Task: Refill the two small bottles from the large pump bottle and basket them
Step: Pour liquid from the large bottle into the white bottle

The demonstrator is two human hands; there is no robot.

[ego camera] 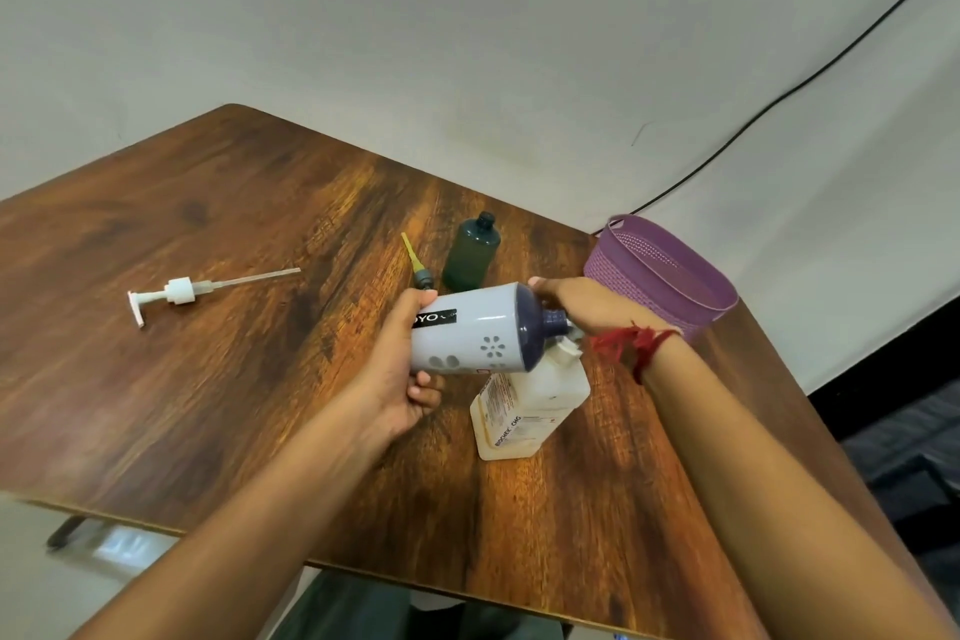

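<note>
**Desk:** What's in hand?

**Me:** My left hand (pixel 410 369) wraps the large bottle (pixel 478 327), tipped sideways, neck over the white small bottle (pixel 524 411); my right hand (pixel 582 307) is by the neck, grip hidden. The green bottle (pixel 471 252) and basket (pixel 670 270) wait behind. I'd steady the mouths together and tip slowly

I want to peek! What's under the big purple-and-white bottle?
A white bottle stands right under the big bottle, which both hands tip over it. The white bottle's mouth is mostly covered by the big bottle's neck and the right hand.
</note>
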